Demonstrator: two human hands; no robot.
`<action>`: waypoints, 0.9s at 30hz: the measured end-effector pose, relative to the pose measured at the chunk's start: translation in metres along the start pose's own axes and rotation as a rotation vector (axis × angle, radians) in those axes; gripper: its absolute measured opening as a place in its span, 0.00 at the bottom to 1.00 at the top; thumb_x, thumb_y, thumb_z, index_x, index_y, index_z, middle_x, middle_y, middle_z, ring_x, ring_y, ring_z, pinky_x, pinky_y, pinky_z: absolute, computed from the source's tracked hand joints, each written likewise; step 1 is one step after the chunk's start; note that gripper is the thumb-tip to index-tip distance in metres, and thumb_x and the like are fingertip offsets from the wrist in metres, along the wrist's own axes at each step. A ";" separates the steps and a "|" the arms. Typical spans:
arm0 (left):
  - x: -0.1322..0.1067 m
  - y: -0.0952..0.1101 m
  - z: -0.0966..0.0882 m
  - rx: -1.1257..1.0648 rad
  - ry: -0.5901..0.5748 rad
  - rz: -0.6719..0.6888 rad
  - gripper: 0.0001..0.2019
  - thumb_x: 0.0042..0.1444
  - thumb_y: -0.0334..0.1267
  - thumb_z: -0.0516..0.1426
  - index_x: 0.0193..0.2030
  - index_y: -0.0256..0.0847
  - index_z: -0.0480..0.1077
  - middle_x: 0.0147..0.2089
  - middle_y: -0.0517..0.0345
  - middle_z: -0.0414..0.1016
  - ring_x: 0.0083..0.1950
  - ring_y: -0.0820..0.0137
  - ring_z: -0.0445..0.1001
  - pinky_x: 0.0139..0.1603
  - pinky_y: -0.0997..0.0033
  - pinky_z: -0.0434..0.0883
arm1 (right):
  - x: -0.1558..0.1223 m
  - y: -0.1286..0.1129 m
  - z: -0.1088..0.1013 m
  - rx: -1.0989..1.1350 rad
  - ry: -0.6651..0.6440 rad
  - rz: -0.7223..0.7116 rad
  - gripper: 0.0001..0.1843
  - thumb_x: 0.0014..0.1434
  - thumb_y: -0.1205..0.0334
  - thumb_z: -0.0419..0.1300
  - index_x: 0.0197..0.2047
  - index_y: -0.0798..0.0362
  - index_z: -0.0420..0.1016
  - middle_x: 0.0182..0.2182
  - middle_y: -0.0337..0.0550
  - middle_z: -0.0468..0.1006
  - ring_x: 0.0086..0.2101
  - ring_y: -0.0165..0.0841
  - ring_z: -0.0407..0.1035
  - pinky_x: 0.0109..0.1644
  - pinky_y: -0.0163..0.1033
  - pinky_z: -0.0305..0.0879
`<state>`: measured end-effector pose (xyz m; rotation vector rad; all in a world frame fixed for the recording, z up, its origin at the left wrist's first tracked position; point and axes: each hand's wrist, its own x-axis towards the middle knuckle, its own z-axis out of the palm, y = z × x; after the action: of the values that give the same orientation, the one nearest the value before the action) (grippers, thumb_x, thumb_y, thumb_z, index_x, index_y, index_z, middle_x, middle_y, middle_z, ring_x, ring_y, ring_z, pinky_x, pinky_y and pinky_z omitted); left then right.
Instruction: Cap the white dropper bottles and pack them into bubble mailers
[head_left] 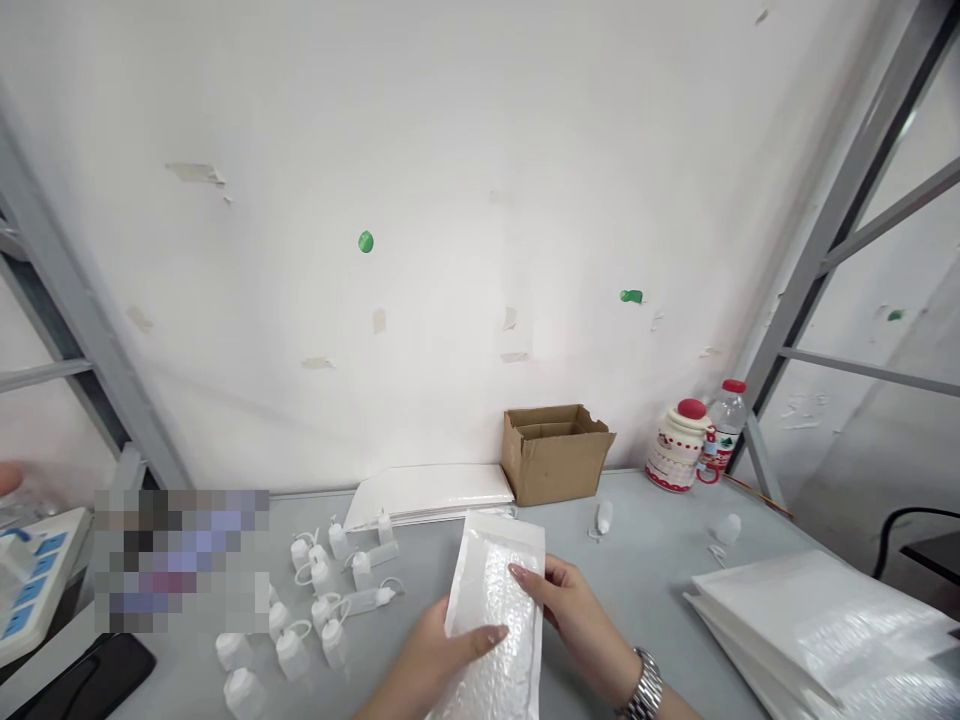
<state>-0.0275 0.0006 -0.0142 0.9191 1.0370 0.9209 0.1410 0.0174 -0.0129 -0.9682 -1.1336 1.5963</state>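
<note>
Now left hand (439, 655) and right hand (581, 615) each clamp a grip on the bubble mailer (499, 560), bottom centre; holding its edges evenly probably keeps it flat.

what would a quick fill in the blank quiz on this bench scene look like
1. The left hand and right hand hold one ____ mailer.
2. The watch sits on the ____ wrist.
3. The box has its flaps ____.
4. The jar has a ____ lid.
Missing words: white; right; open; red.
</note>
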 end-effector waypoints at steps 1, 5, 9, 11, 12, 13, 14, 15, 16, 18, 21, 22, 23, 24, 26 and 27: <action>-0.001 0.000 0.001 0.013 -0.047 -0.011 0.26 0.31 0.48 0.67 0.39 0.36 0.74 0.35 0.50 0.79 0.38 0.57 0.75 0.41 0.63 0.69 | 0.000 -0.002 -0.001 -0.012 0.005 -0.007 0.18 0.47 0.49 0.63 0.32 0.57 0.75 0.29 0.42 0.76 0.32 0.34 0.68 0.37 0.37 0.63; -0.005 -0.001 0.004 0.008 -0.144 -0.083 0.24 0.33 0.47 0.66 0.38 0.35 0.75 0.36 0.49 0.79 0.39 0.57 0.75 0.43 0.63 0.69 | -0.002 -0.009 -0.001 -0.063 -0.025 -0.046 0.20 0.47 0.49 0.63 0.41 0.52 0.75 0.36 0.43 0.78 0.37 0.36 0.69 0.41 0.40 0.64; -0.004 -0.002 0.002 0.001 -0.145 -0.094 0.23 0.32 0.45 0.67 0.36 0.35 0.75 0.34 0.49 0.80 0.39 0.57 0.75 0.43 0.63 0.68 | -0.004 -0.019 -0.004 -0.251 -0.094 -0.113 0.19 0.49 0.49 0.60 0.43 0.48 0.76 0.42 0.44 0.76 0.42 0.39 0.67 0.46 0.43 0.62; -0.003 -0.002 0.001 -0.015 -0.147 -0.099 0.22 0.32 0.44 0.67 0.36 0.35 0.75 0.33 0.49 0.80 0.39 0.57 0.75 0.43 0.63 0.68 | -0.004 -0.022 -0.007 -0.396 -0.131 -0.153 0.17 0.49 0.49 0.60 0.40 0.48 0.78 0.39 0.45 0.76 0.40 0.39 0.68 0.45 0.43 0.62; -0.002 -0.001 0.000 -0.025 -0.149 -0.105 0.23 0.32 0.44 0.67 0.37 0.35 0.75 0.34 0.50 0.80 0.39 0.58 0.76 0.43 0.63 0.68 | -0.004 -0.023 -0.008 -0.456 -0.151 -0.168 0.17 0.50 0.49 0.60 0.40 0.48 0.78 0.37 0.45 0.76 0.39 0.38 0.68 0.44 0.42 0.62; -0.002 -0.001 -0.001 -0.036 -0.152 -0.112 0.23 0.32 0.44 0.67 0.38 0.36 0.75 0.35 0.50 0.80 0.39 0.58 0.76 0.43 0.64 0.68 | -0.004 -0.023 -0.009 -0.503 -0.163 -0.176 0.17 0.51 0.49 0.59 0.40 0.47 0.78 0.35 0.44 0.75 0.37 0.37 0.68 0.42 0.42 0.62; -0.002 -0.001 -0.002 -0.047 -0.157 -0.121 0.24 0.32 0.43 0.67 0.39 0.36 0.75 0.36 0.50 0.79 0.39 0.59 0.76 0.43 0.64 0.68 | -0.004 -0.022 -0.010 -0.535 -0.166 -0.179 0.17 0.52 0.48 0.58 0.39 0.47 0.79 0.33 0.44 0.75 0.36 0.37 0.67 0.42 0.41 0.62; -0.002 -0.002 -0.002 -0.052 -0.161 -0.127 0.25 0.32 0.43 0.67 0.40 0.37 0.75 0.37 0.50 0.79 0.39 0.59 0.76 0.44 0.64 0.68 | -0.003 -0.020 -0.011 -0.550 -0.157 -0.180 0.17 0.53 0.47 0.56 0.37 0.48 0.79 0.32 0.43 0.74 0.35 0.36 0.67 0.41 0.41 0.62; -0.001 -0.002 -0.002 -0.052 -0.163 -0.131 0.25 0.31 0.43 0.67 0.40 0.36 0.75 0.37 0.49 0.79 0.39 0.59 0.76 0.44 0.64 0.68 | -0.002 -0.017 -0.011 -0.543 -0.135 -0.182 0.18 0.54 0.46 0.55 0.36 0.49 0.80 0.32 0.43 0.74 0.35 0.36 0.67 0.41 0.40 0.62; -0.002 -0.003 -0.002 -0.044 -0.164 -0.130 0.26 0.30 0.44 0.67 0.40 0.36 0.74 0.37 0.48 0.79 0.40 0.57 0.75 0.44 0.63 0.68 | 0.001 -0.010 -0.011 -0.490 -0.071 -0.177 0.20 0.54 0.46 0.55 0.40 0.49 0.78 0.30 0.42 0.74 0.32 0.34 0.66 0.38 0.38 0.62; -0.004 -0.002 0.001 -0.007 -0.147 -0.115 0.27 0.32 0.47 0.67 0.40 0.35 0.74 0.37 0.48 0.79 0.43 0.55 0.75 0.46 0.61 0.67 | 0.008 -0.005 -0.013 -0.419 0.002 -0.129 0.23 0.48 0.46 0.60 0.44 0.51 0.74 0.23 0.37 0.71 0.25 0.30 0.63 0.29 0.35 0.59; -0.006 0.000 0.003 -0.009 -0.150 -0.113 0.27 0.34 0.49 0.65 0.41 0.35 0.74 0.37 0.48 0.79 0.43 0.55 0.74 0.48 0.60 0.66 | 0.009 -0.008 -0.014 -0.422 0.023 -0.118 0.23 0.47 0.46 0.61 0.41 0.53 0.74 0.21 0.36 0.70 0.23 0.28 0.61 0.27 0.34 0.58; -0.007 0.002 0.005 -0.032 -0.165 -0.111 0.26 0.38 0.52 0.63 0.41 0.34 0.74 0.38 0.48 0.79 0.45 0.55 0.74 0.49 0.60 0.65 | 0.009 -0.014 -0.015 -0.436 0.055 -0.116 0.22 0.45 0.45 0.62 0.36 0.54 0.75 0.20 0.35 0.69 0.22 0.27 0.59 0.25 0.33 0.56; -0.009 0.005 0.007 -0.073 -0.192 -0.112 0.25 0.43 0.54 0.59 0.41 0.34 0.74 0.39 0.48 0.79 0.46 0.56 0.73 0.51 0.60 0.64 | 0.007 -0.022 -0.017 -0.456 0.104 -0.131 0.21 0.44 0.44 0.62 0.32 0.55 0.75 0.19 0.36 0.68 0.21 0.27 0.58 0.24 0.33 0.55; -0.011 0.011 0.009 -0.167 -0.256 -0.126 0.27 0.49 0.58 0.52 0.40 0.34 0.74 0.41 0.48 0.78 0.48 0.56 0.72 0.53 0.60 0.62 | -0.005 -0.043 -0.027 -0.516 0.253 -0.213 0.22 0.44 0.42 0.60 0.28 0.54 0.73 0.19 0.37 0.69 0.20 0.28 0.59 0.22 0.33 0.55; -0.011 0.014 0.008 -0.194 -0.253 -0.133 0.28 0.50 0.59 0.50 0.39 0.34 0.75 0.42 0.47 0.78 0.49 0.57 0.72 0.54 0.60 0.62 | -0.016 -0.055 -0.036 -0.553 0.355 -0.281 0.22 0.46 0.41 0.59 0.30 0.54 0.74 0.20 0.38 0.71 0.21 0.29 0.60 0.23 0.34 0.56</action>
<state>-0.0245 -0.0067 0.0036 0.7719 0.7690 0.7573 0.1913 0.0185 0.0316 -1.3152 -1.4094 0.8515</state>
